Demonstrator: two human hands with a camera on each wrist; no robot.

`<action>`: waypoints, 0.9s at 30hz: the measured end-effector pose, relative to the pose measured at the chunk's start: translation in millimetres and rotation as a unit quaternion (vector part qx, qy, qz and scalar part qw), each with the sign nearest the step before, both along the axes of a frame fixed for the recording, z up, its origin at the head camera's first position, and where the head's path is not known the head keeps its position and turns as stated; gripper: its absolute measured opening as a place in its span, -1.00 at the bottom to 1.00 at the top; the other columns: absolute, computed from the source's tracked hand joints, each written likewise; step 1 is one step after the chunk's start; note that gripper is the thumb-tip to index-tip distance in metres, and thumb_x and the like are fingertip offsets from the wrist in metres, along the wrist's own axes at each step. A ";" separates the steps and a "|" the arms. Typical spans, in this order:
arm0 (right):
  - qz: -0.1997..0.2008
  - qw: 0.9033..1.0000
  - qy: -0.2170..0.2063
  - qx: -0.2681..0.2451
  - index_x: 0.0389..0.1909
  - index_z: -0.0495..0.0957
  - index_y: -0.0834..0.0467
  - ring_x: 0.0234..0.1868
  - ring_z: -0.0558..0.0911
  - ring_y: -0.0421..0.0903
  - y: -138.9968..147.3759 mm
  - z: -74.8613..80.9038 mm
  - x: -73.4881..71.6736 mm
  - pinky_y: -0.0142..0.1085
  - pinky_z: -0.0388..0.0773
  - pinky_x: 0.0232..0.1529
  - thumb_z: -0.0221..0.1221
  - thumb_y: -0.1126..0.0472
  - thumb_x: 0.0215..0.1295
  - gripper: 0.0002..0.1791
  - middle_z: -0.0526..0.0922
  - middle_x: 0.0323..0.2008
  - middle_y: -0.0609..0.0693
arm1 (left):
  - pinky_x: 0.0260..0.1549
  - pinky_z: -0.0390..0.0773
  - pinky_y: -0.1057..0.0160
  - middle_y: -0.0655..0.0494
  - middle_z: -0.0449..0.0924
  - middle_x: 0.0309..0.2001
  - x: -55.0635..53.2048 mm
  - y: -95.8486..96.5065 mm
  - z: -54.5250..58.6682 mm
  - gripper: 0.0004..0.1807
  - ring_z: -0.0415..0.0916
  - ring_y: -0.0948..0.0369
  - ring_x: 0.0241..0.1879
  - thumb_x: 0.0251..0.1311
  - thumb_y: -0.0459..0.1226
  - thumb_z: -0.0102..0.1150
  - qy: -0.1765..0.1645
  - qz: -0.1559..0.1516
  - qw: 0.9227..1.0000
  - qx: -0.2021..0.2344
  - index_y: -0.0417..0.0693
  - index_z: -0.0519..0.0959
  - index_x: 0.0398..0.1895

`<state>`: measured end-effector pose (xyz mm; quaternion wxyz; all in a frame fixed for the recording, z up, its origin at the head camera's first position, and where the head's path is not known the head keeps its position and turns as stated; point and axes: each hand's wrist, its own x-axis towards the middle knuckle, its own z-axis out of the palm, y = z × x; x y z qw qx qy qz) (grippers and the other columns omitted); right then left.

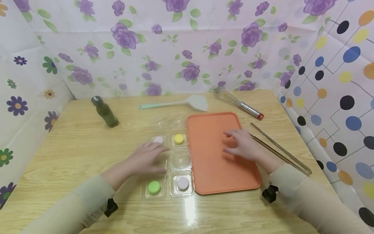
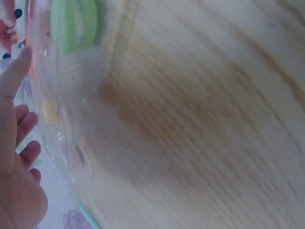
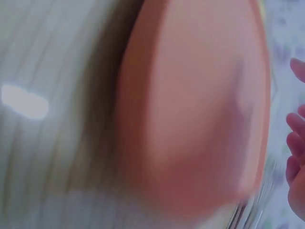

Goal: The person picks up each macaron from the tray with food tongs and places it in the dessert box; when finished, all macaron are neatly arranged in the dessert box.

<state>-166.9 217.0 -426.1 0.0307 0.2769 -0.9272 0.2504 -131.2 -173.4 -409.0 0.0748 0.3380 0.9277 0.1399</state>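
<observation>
My left hand point(image 1: 146, 159) hovers over the left side of some clear plastic boxes point(image 1: 173, 191), its fingers relaxed and holding nothing. Around it sit macarons: a pale one point(image 1: 158, 139) partly behind the fingers, a yellow one point(image 1: 179, 139), a green one point(image 1: 154, 187) and a lavender one point(image 1: 182, 184). The left wrist view shows the green macaron point(image 2: 75, 24) close by, through clear plastic. Over the orange tray point(image 1: 204, 175) is my right hand point(image 1: 242, 144), fingers loosely bent and empty. Only some fingertips point(image 3: 296, 125) and part of its palm show in the right wrist view.
Tongs point(image 1: 281, 148) lie to the right of the tray, partly behind the right hand. A whisk point(image 1: 238, 102) and a white spatula point(image 1: 197, 102) with a mint handle lie along the back. At the back left lies or stands a dark green bottle point(image 1: 105, 112). Patterned cloth surrounds the wooden table point(image 1: 73, 146).
</observation>
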 end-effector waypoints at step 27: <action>0.097 0.989 -0.108 0.037 0.20 0.39 0.16 0.13 0.33 0.00 -100.2 -10.6 16.3 -0.12 0.25 0.19 0.35 -0.17 -0.05 -0.19 0.46 0.10 0.03 | 0.17 0.16 -0.07 0.08 0.39 0.19 -3.8 18.6 -4.7 -0.10 0.22 0.05 0.17 -0.15 0.16 0.34 0.012 0.008 1.000 -0.023 -0.05 0.33 0.28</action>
